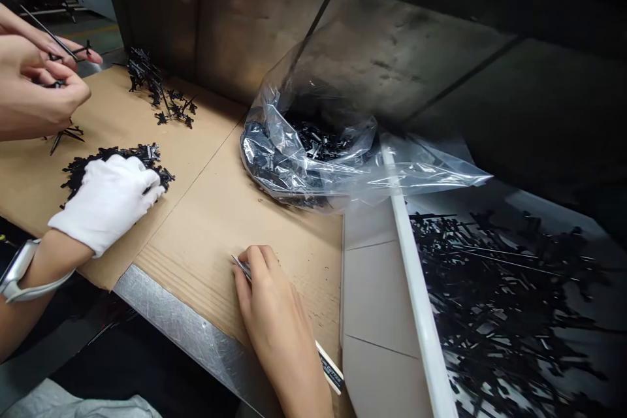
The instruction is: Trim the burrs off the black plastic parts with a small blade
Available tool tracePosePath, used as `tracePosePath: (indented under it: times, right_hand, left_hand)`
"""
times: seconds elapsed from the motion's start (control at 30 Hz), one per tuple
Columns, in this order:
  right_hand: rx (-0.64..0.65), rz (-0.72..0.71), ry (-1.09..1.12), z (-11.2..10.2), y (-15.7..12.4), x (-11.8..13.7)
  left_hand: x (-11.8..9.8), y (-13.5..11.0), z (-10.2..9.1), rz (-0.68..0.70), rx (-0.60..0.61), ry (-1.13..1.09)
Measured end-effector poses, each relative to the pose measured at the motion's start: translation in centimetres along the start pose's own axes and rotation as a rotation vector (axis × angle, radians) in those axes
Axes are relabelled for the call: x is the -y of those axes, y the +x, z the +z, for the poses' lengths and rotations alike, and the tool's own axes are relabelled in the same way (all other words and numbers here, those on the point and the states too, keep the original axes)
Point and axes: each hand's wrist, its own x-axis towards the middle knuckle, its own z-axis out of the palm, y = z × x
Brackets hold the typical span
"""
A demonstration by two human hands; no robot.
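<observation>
My left hand (105, 202), in a white glove with a watch on the wrist, lies curled over a small pile of black plastic parts (161, 176) on the cardboard sheet (215, 222). Its fingers are pressed together on the pile. My bare right hand (274, 313) rests on the cardboard near the front edge, closed round a thin hand tool (331, 373). The tool's metal tip pokes out by the fingertips and its labelled handle end shows behind the wrist.
Another person's two hands (34, 78) at the top left hold thin black sprue pieces. A second heap of black parts (157, 88) lies farther back. A clear plastic bag (313, 144) holds black parts. A white box (416, 300) of black sprues stands at right.
</observation>
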Motion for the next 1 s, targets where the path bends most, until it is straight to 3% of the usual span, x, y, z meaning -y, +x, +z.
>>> tracePosePath:
  times: [0.17, 0.37, 0.57, 0.8, 1.0]
  right_hand:
    - [-0.011, -0.024, 0.035, -0.1, -0.1, 0.1]
    - [-0.059, -0.054, 0.041, 0.3, -0.2, -0.3]
    - [-0.095, -0.123, 0.094, 1.0, -0.1, -1.1]
    - [-0.145, -0.147, 0.166, 1.2, -0.3, -1.4]
    - [-0.171, -0.162, 0.272, 0.6, -0.4, -1.2]
  left_hand:
    - [0.0, 3.1, -1.4, -0.068, -0.057, -0.041]
    - [-1.1, 6.8, -2.4, -0.033, 0.337, -0.095]
    - [-0.3, 7.9, -2.1, -0.051, 0.411, -0.160]
    - [0.0, 8.3, -2.0, 0.066, 0.350, -0.221]
    - [0.8, 6.8, -2.2, 0.103, 0.232, -0.400]
